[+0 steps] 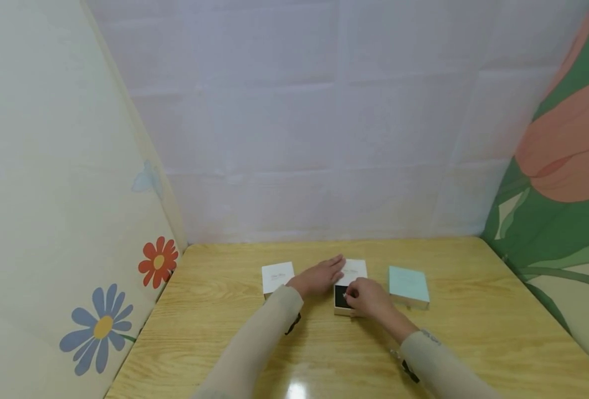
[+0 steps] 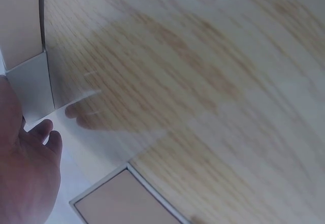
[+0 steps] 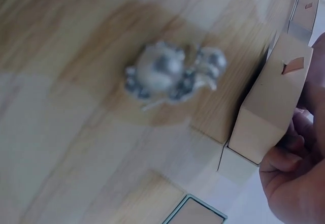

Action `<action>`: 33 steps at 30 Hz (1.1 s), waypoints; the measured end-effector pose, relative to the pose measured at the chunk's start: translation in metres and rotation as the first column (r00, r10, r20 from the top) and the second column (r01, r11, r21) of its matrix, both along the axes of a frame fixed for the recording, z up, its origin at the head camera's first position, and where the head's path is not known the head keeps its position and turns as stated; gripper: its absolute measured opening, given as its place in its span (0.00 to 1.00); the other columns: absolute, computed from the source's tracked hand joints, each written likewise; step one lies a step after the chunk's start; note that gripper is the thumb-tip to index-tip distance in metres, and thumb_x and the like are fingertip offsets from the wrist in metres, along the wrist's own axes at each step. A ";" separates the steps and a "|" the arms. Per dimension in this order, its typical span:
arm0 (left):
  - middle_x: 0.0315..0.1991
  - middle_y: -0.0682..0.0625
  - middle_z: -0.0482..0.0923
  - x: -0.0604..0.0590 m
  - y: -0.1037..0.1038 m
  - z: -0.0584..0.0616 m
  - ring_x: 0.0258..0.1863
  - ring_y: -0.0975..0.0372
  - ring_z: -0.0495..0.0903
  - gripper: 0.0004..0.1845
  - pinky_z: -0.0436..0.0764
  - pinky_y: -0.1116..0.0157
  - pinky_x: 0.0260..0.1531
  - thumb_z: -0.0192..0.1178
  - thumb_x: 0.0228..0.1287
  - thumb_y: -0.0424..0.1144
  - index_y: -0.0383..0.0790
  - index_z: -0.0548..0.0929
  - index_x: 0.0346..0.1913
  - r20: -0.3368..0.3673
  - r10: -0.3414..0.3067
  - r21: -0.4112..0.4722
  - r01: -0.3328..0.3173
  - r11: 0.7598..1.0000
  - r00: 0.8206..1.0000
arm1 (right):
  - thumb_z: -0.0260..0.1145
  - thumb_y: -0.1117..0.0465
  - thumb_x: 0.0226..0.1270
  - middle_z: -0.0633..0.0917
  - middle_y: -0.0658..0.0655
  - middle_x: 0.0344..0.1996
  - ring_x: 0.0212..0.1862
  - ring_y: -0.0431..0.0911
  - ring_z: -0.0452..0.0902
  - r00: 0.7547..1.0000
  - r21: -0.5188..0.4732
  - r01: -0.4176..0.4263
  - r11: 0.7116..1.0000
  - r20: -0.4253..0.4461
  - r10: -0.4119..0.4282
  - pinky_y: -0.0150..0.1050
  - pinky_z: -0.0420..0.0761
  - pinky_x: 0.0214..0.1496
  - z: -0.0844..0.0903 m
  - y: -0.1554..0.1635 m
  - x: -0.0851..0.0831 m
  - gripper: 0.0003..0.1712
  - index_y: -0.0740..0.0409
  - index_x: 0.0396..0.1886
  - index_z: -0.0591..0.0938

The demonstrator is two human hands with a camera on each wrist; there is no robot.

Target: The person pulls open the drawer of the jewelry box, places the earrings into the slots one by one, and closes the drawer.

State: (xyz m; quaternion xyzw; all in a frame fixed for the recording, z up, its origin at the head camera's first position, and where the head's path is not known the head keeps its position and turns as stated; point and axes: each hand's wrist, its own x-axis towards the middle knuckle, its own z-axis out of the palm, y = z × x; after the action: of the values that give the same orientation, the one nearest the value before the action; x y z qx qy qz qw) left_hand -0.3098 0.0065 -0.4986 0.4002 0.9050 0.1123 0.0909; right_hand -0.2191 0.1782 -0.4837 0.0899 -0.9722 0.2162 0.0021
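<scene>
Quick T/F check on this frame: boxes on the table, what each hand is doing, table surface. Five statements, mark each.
1. Three small boxes are on the wooden table. True: a white box, an opened box with a dark inside, and a pale green box.
2. The pale green box sits farthest left. False: it is farthest right; the white box is on the left.
3. The left hand lies flat with straight fingers, reaching to the white lid. True.
4. The right hand rests far from any box. False: it is at the opened box, fingers curled on it.
5. The wall behind is red brick. False: it is plain white.
</scene>
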 end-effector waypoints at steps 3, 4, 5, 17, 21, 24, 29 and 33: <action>0.83 0.48 0.41 0.002 0.000 0.003 0.81 0.57 0.45 0.31 0.52 0.59 0.79 0.30 0.85 0.52 0.42 0.47 0.82 0.023 0.003 0.007 -0.003 1.000 1.000 | 0.72 0.60 0.63 0.80 0.48 0.27 0.30 0.42 0.73 1.000 0.002 -0.001 1.000 0.008 0.001 0.41 0.78 0.35 0.000 0.001 0.001 0.02 0.53 0.31 0.88; 0.83 0.48 0.41 0.002 -0.001 0.003 0.81 0.57 0.45 0.31 0.52 0.59 0.79 0.30 0.85 0.52 0.42 0.47 0.82 0.025 0.005 0.006 -0.005 1.000 1.000 | 0.72 0.61 0.63 0.80 0.48 0.27 0.30 0.42 0.73 1.000 0.001 -0.005 1.000 0.011 0.005 0.41 0.77 0.34 0.000 0.001 0.001 0.02 0.53 0.31 0.88; 0.83 0.48 0.41 0.002 -0.001 0.003 0.81 0.57 0.45 0.31 0.52 0.59 0.79 0.30 0.85 0.52 0.42 0.47 0.82 0.026 0.005 0.004 -0.005 1.000 1.000 | 0.72 0.61 0.63 0.80 0.48 0.26 0.30 0.43 0.73 1.000 -0.003 -0.005 1.000 0.014 0.005 0.41 0.77 0.34 0.000 0.002 0.002 0.02 0.53 0.31 0.88; 0.83 0.47 0.42 0.002 0.001 0.004 0.81 0.56 0.46 0.31 0.52 0.60 0.79 0.29 0.86 0.50 0.41 0.47 0.82 -0.005 -0.007 -0.009 0.007 1.000 1.000 | 0.74 0.62 0.60 0.84 0.49 0.29 0.31 0.43 0.78 0.997 0.033 -0.038 0.999 -0.062 0.040 0.45 0.82 0.37 0.000 0.003 0.000 0.02 0.54 0.30 0.88; 0.83 0.47 0.41 0.000 0.000 0.003 0.81 0.56 0.45 0.31 0.51 0.60 0.79 0.28 0.86 0.50 0.42 0.46 0.82 -0.016 -0.010 -0.025 0.010 1.000 1.000 | 0.73 0.62 0.62 0.87 0.52 0.33 0.36 0.47 0.82 0.996 0.086 -0.057 0.995 -0.062 0.063 0.49 0.85 0.43 0.002 0.001 0.000 0.02 0.55 0.33 0.89; 0.83 0.48 0.41 -0.001 0.000 0.000 0.81 0.57 0.45 0.31 0.51 0.61 0.79 0.27 0.85 0.51 0.43 0.45 0.82 -0.023 -0.012 -0.033 0.012 0.999 1.000 | 0.73 0.63 0.63 0.88 0.54 0.34 0.38 0.49 0.84 0.995 0.119 -0.083 0.989 -0.051 0.090 0.49 0.86 0.45 0.004 -0.001 0.000 0.03 0.57 0.35 0.89; 0.83 0.49 0.40 -0.002 0.000 -0.001 0.81 0.58 0.44 0.31 0.50 0.61 0.79 0.27 0.85 0.52 0.44 0.45 0.83 -0.017 -0.011 -0.032 0.010 0.999 1.000 | 0.74 0.63 0.64 0.89 0.56 0.36 0.40 0.51 0.85 0.992 0.144 -0.108 0.984 -0.048 0.116 0.49 0.86 0.46 0.008 -0.003 0.002 0.04 0.59 0.36 0.90; 0.83 0.49 0.40 -0.002 0.000 -0.001 0.81 0.58 0.43 0.31 0.50 0.60 0.79 0.27 0.85 0.52 0.45 0.44 0.83 -0.005 -0.007 -0.030 0.007 1.000 1.000 | 0.74 0.64 0.63 0.87 0.56 0.35 0.39 0.50 0.84 0.990 0.139 -0.122 0.983 -0.048 0.130 0.49 0.86 0.45 0.010 -0.004 0.004 0.06 0.60 0.38 0.89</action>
State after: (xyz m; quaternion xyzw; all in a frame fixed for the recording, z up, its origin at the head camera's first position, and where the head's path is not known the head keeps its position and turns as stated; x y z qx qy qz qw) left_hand -0.3122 0.0064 -0.4996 0.4024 0.9053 0.0975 0.0948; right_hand -0.2153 0.1740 -0.4736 0.1574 -0.9765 0.1466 0.0101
